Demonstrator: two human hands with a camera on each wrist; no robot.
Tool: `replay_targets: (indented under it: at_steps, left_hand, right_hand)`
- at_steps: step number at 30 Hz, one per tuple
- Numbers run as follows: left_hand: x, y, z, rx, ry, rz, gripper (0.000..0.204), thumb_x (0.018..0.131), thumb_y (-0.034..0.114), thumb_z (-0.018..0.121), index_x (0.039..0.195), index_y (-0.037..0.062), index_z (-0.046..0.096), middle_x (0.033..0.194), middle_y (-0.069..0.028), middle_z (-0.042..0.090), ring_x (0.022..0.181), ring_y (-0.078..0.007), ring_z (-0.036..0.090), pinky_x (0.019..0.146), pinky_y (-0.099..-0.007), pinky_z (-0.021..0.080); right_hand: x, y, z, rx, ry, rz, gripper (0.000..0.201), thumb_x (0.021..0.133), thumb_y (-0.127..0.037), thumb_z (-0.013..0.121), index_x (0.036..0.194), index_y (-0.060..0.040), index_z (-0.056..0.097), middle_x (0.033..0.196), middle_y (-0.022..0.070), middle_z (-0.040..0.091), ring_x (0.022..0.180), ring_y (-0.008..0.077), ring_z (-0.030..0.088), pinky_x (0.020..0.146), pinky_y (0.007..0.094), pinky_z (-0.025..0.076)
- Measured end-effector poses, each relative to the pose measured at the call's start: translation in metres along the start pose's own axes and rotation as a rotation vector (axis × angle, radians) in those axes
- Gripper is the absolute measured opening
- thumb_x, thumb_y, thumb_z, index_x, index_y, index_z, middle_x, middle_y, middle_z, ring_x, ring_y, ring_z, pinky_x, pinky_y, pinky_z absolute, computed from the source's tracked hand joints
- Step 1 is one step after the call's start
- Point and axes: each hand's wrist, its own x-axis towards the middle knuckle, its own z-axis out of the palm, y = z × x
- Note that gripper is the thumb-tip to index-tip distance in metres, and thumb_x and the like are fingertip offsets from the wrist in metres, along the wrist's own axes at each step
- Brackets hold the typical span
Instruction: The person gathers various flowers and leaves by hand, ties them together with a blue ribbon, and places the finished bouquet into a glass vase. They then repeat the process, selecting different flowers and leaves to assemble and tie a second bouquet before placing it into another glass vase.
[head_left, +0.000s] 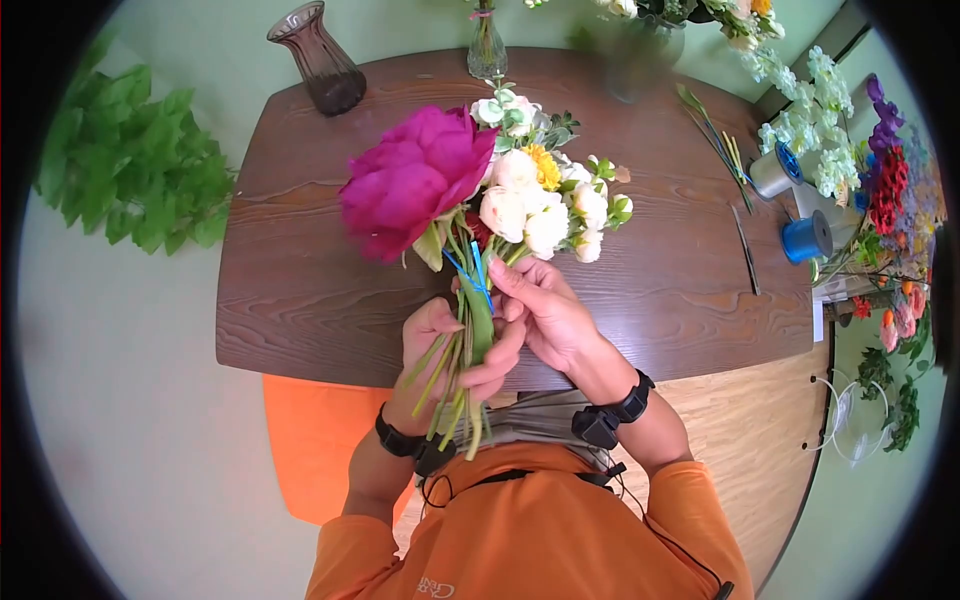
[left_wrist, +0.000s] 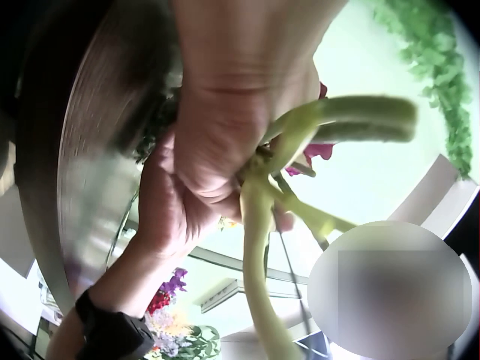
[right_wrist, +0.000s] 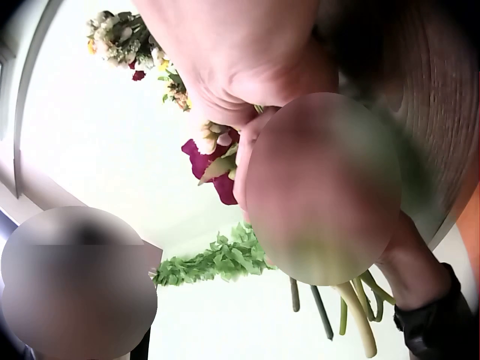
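Observation:
A bouquet of flowers (head_left: 515,205) stands over the table, with one large magenta bloom (head_left: 415,180) at left and white and yellow blossoms at right. My left hand (head_left: 428,335) grips its bundled green stems (head_left: 455,365), fingers wrapped round them from behind. The cut stem ends (left_wrist: 259,262) jut toward the left wrist camera. A narrow blue ribbon (head_left: 473,283) circles the stems just under the blooms, its loose ends sticking up. Right at that binding, my right hand (head_left: 550,310) pinches the ribbon with thumb and fingers; a blurred patch hides much of the grip in the right wrist view.
Blue spools (head_left: 807,238) and cut stems (head_left: 740,250) lie on the table's right side. A purple glass vase (head_left: 325,65) stands at the back left, a clear vase (head_left: 487,50) at the back middle. More flowers crowd the right edge; leafy greenery (head_left: 135,160) hangs at left.

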Motion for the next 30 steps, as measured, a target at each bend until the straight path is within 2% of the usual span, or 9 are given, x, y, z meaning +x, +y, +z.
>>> replay_targets:
  at_steps: [1, 5, 7, 10, 13, 17, 20, 21, 30]
  left_hand:
    - [-0.002, 0.000, -0.004, 0.152, 0.066, 0.056, 0.058, 0.091, 0.035, 0.055, 0.133, -0.0042, 0.047, 0.101, -0.0231, 0.060, 0.068, -0.0314, 0.063, 0.064, -0.0433, 0.059]
    - [-0.016, -0.003, 0.010, 0.473, 0.342, 0.144, 0.064, 0.097, 0.046, 0.063, 0.135, -0.0036, 0.047, 0.107, -0.0169, 0.060, 0.085, -0.0335, 0.069, 0.083, -0.0480, 0.061]
    - [-0.017, -0.001, 0.007, 0.523, 0.344, 0.087, 0.056, 0.100, 0.039, 0.061, 0.135, -0.0018, 0.047, 0.103, -0.0146, 0.060, 0.082, -0.0289, 0.068, 0.078, -0.0446, 0.060]
    - [-0.017, -0.002, 0.010, 0.569, 0.369, 0.029, 0.039, 0.105, 0.026, 0.058, 0.133, 0.0014, 0.048, 0.096, -0.0094, 0.057, 0.074, -0.0199, 0.063, 0.068, -0.0367, 0.056]
    - [-0.016, -0.005, 0.014, 0.600, 0.416, 0.045, 0.030, 0.107, 0.019, 0.054, 0.132, 0.0033, 0.048, 0.088, -0.0052, 0.054, 0.067, -0.0134, 0.056, 0.061, -0.0298, 0.047]
    - [-0.006, -0.016, 0.011, 0.673, 0.508, 0.076, 0.025, 0.107, 0.014, 0.051, 0.129, 0.0033, 0.046, 0.080, -0.0019, 0.052, 0.063, -0.0098, 0.052, 0.058, -0.0259, 0.044]
    - [-0.003, -0.020, 0.007, 0.881, 0.505, 0.076, 0.020, 0.107, 0.011, 0.049, 0.125, 0.0033, 0.044, 0.076, -0.0003, 0.051, 0.063, -0.0082, 0.052, 0.056, -0.0257, 0.044]
    - [-0.003, -0.020, 0.007, 0.915, 0.509, 0.072, 0.007, 0.104, 0.005, 0.047, 0.110, 0.0051, 0.045, 0.078, -0.0023, 0.052, 0.061, -0.0110, 0.052, 0.057, -0.0281, 0.045]
    - [-0.003, -0.026, 0.006, 1.029, 0.467, 0.112, 0.012, 0.104, 0.003, 0.046, 0.115, 0.0045, 0.043, 0.079, -0.0020, 0.054, 0.064, -0.0103, 0.055, 0.058, -0.0279, 0.047]
  right_hand:
    - [-0.001, -0.003, -0.003, 0.002, -0.014, 0.017, 0.034, 0.096, -0.032, 0.074, 0.098, -0.0011, 0.059, 0.085, 0.0049, 0.068, 0.062, 0.0103, 0.068, 0.058, 0.0215, 0.058]
    - [-0.003, -0.002, -0.001, -0.059, 0.052, 0.016, 0.035, 0.096, -0.032, 0.075, 0.088, -0.0051, 0.054, 0.075, 0.0014, 0.061, 0.052, 0.0095, 0.060, 0.049, 0.0228, 0.051]
    - [0.000, 0.005, -0.009, -0.117, 0.083, -0.007, 0.034, 0.096, -0.032, 0.075, 0.088, -0.0043, 0.056, 0.076, 0.0017, 0.063, 0.051, 0.0082, 0.058, 0.048, 0.0216, 0.048]
    - [0.000, 0.010, -0.020, -0.512, 0.133, -0.182, 0.030, 0.097, -0.028, 0.074, 0.089, -0.0013, 0.063, 0.076, 0.0019, 0.066, 0.054, 0.0047, 0.054, 0.049, 0.0212, 0.043]
    - [-0.015, 0.002, -0.025, -0.945, 0.390, -0.550, 0.018, 0.096, -0.017, 0.074, 0.095, 0.0007, 0.071, 0.067, -0.0025, 0.067, 0.057, 0.0011, 0.054, 0.051, 0.0206, 0.043]
    - [-0.030, -0.016, 0.012, -1.100, 0.203, -0.798, 0.009, 0.093, -0.006, 0.071, 0.099, 0.0012, 0.071, 0.068, 0.0005, 0.068, 0.056, 0.0038, 0.060, 0.051, 0.0217, 0.048]
    - [-0.030, -0.018, 0.023, -1.238, 0.124, -0.832, 0.014, 0.090, -0.003, 0.072, 0.102, 0.0020, 0.071, 0.067, 0.0037, 0.067, 0.053, 0.0079, 0.061, 0.049, 0.0243, 0.049]
    - [-0.027, -0.018, 0.023, -1.275, 0.127, -0.832, 0.018, 0.088, -0.003, 0.073, 0.104, 0.0027, 0.071, 0.066, 0.0054, 0.065, 0.050, 0.0112, 0.062, 0.048, 0.0264, 0.050]
    - [-0.027, -0.017, 0.021, -1.284, 0.217, -0.755, 0.020, 0.087, -0.008, 0.077, 0.104, 0.0019, 0.072, 0.064, 0.0087, 0.066, 0.051, 0.0164, 0.064, 0.049, 0.0307, 0.051]
